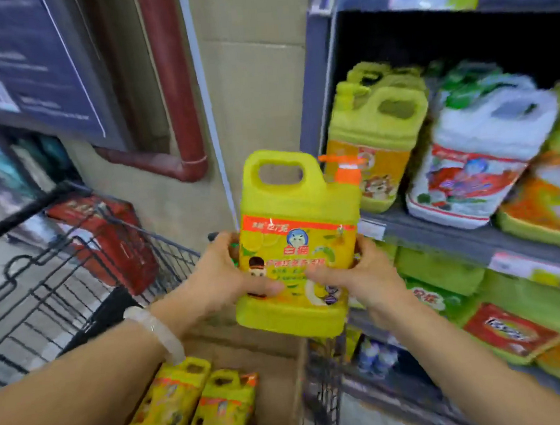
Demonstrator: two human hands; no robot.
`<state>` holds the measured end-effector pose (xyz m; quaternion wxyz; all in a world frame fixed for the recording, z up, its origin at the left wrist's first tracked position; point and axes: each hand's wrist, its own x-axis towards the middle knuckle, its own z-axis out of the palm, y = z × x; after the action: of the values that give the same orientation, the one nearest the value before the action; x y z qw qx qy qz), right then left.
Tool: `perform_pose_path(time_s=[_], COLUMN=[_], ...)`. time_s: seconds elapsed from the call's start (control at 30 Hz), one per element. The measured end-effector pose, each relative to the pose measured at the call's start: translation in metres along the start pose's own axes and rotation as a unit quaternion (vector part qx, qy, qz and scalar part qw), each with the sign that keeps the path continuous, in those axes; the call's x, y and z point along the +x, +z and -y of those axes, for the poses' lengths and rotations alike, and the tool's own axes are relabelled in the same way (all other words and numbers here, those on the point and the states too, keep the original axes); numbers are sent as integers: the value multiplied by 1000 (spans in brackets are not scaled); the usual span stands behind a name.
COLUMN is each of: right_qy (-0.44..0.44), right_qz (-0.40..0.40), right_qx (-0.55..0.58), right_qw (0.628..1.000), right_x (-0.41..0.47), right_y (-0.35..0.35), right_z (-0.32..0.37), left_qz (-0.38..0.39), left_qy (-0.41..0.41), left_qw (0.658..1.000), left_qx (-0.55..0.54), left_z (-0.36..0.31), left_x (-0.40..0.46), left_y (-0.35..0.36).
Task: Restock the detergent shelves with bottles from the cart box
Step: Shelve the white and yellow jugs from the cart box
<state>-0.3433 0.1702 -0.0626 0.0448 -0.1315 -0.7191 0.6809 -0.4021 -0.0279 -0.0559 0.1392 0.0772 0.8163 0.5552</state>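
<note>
You face the shelves (469, 229), and from how they lie the restock looks partly done: the middle shelf already carries yellow jugs (375, 136) at its left end, with white jugs (483, 157) beside them and more stock to the right, while dark room shows above and behind those rows, so there appears to be space for more. Below and to your left stands the cart (74, 271), and in it the box (280, 381) with at least two yellow bottles (194, 413) lying inside, so more trips are likely left; how many the box holds in all you cannot tell, since your arms cover part of it. The bottle (300, 244) in hand is upright in the air, above the box and just left of the shelf edge, not yet on any shelf; its orange pump (346, 169) points toward the shelved jugs. Your left hand (223, 278) grips its lower left side, the thumb laid across the label and the fingers (223, 241) curled round the back. Your right hand (362, 276) grips the lower right side the same way, thumb on the front, fingers wrapped round the edge. Both are closed firmly on the bottle, neither spread.
</note>
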Motion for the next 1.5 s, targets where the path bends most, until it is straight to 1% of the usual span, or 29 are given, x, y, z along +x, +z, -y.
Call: perform_pose_path(time_s=[0.13,0.2,0.37,0.57,0.63,0.73,0.8,0.87,1.0,1.07,1.17,1.27,1.33,1.4,1.5], right_qy=[-96,-139,-233,-312,-332,-353,-356,-340,-306,-306,-308,-281,-270,-269,-268], right_qz=[-33,-47,-82,-127,-141,-154,-162,-178,-185,-188,-183,-174,-189,-207,-232], right_qx=[-10,-19,-26,-27,-34,-38,-39,-50,-59,-68,-119,-191,-219,-238,-267], right_qw=[995,989,969,941,932,922,919,922,932,931,926,924,918,910,896], right_x=[-16,-23,-32,-8,7,39,65,94,147,163,180,199,211,219,227], right_y=[-64,-93,-148,-174,-174,-175,-174,-171,-165,-162,-161,-158,-155,-150,-144], right_z=[72,104,183,282,315,353,368,371,356,349,349,347,346,347,346], left_qz=[-41,-59,-45,-28,-40,-73,-79,-72,-42,-35,-48,-74,-96,-109,-93], left_qy=[115,157,253,361,392,420,421,407,369,359,361,372,373,352,281], left_qw=[992,985,964,931,918,903,902,908,926,929,927,923,921,929,955], left_qx=[-23,-30,-62,-54,-44,-58,-62,-66,-70,-80,-92,-68,-49,-29,11], left_z=[-86,-123,-216,-325,-355,-388,-399,-401,-387,-377,-373,-372,-373,-375,-380], left_x=[-13,-16,-11,19,35,65,86,111,161,183,208,223,229,240,250], left_y=[30,45,66,53,45,35,32,30,31,33,33,33,36,38,41])
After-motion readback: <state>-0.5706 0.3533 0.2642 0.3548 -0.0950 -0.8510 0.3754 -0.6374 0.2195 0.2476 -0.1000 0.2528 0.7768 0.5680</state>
